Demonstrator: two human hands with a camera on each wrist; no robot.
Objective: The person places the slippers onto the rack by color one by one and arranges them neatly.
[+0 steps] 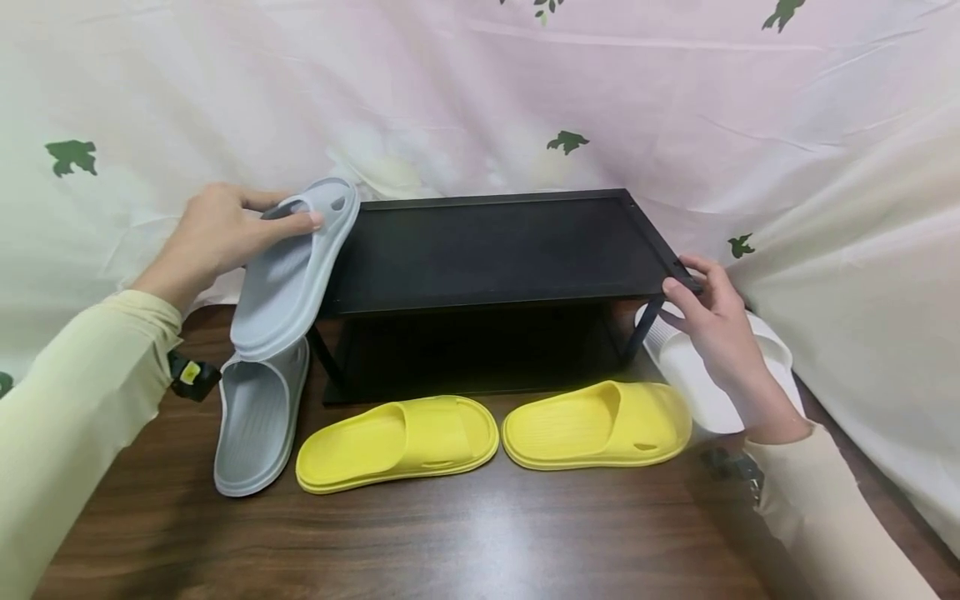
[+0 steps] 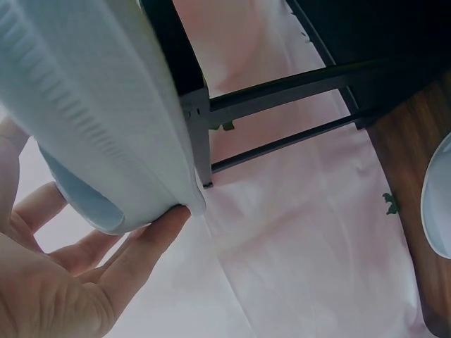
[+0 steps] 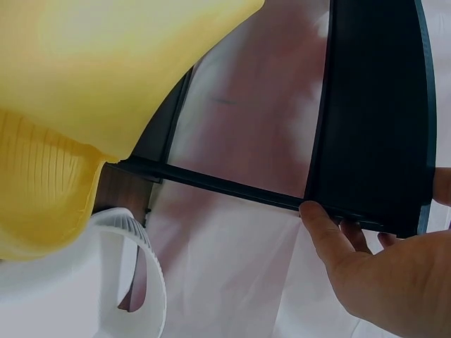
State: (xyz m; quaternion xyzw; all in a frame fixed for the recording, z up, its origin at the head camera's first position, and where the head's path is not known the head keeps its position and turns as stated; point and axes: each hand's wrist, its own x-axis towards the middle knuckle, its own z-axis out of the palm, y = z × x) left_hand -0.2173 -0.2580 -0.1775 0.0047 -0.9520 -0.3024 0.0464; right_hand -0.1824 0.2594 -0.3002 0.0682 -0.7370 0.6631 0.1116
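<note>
My left hand (image 1: pixel 217 237) holds a light grey slipper (image 1: pixel 277 292), tilted, at the left end of a black two-tier rack (image 1: pixel 487 250). The thumb lies over the slipper's strap. In the left wrist view, fingers (image 2: pixel 144 257) reach under the slipper (image 2: pixel 106 105) beside the rack's end frame. At the rack's front right corner, my right hand (image 1: pixel 723 333) grips the upper shelf's edge. The right wrist view shows that hand (image 3: pixel 394 282) with its thumb on the shelf edge. Another grey slipper (image 1: pixel 255 425) lies on the table below the held one.
Two yellow slippers (image 1: pixel 397 446) lie sideways in front of the rack, toes together on the wooden table (image 1: pixel 480 542). White footwear (image 1: pixel 701 383) stands at the right, partly behind my right arm. A pale cloth (image 1: pixel 450 100) with green leaf or bird shapes hangs behind.
</note>
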